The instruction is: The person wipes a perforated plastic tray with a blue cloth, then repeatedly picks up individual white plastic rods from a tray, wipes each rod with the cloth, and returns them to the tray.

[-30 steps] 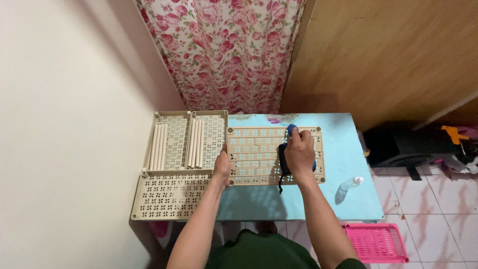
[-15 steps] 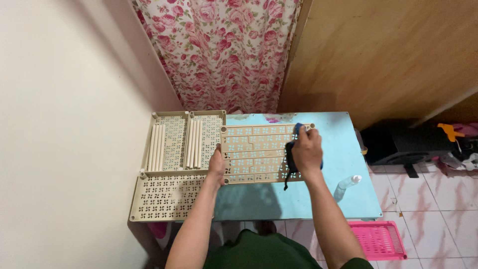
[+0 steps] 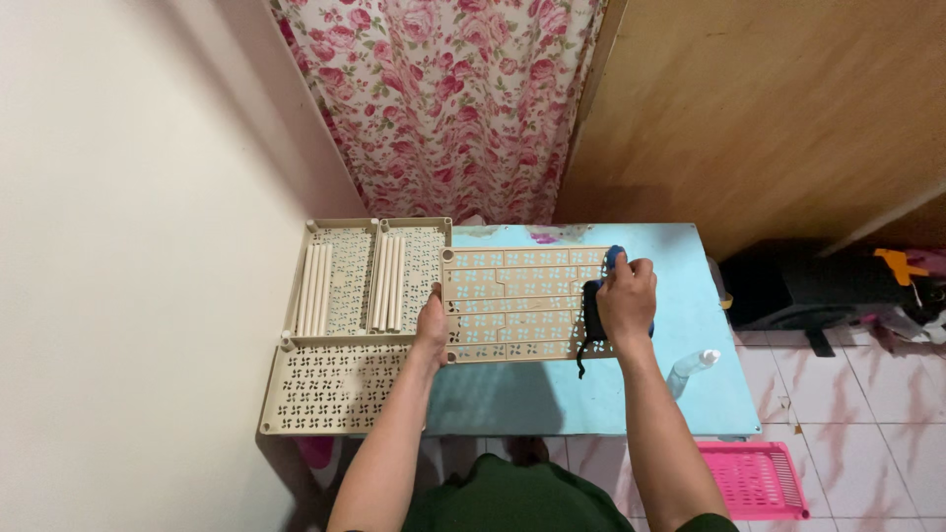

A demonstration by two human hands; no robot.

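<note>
— Looking down from the head camera, what's each hand on?

— Both are on the beige perforated panel (image 3: 517, 303) lying flat on the light blue table (image 3: 690, 325). The left hand (image 3: 432, 325) grips the panel's left edge, fingers curled around it. The right hand (image 3: 627, 296) is closed over a blue and black cloth (image 3: 595, 313), pressing it onto the panel's right end (a dark string of the cloth dangles past the near edge).

— And what's around the panel?

— Just to its left sits a beige tray (image 3: 367, 278) with the same cut-out pattern, carrying two groups of cream rods (image 3: 315, 289) lying side by side. In front of that tray, another perforated panel (image 3: 335, 389) overhangs the table's left corner. A clear plastic bottle (image 3: 692, 365) lies near the right front of the table, apart from the right hand.

— Beyond the table?

— A floral curtain (image 3: 443, 99) hangs behind it, a plain wall to the left, a wooden board (image 3: 769, 108) to the right. Down on the tiled floor, a pink basket (image 3: 754, 478) sits near the person's right side (only this one view, so nothing under the cloth can be told).
</note>
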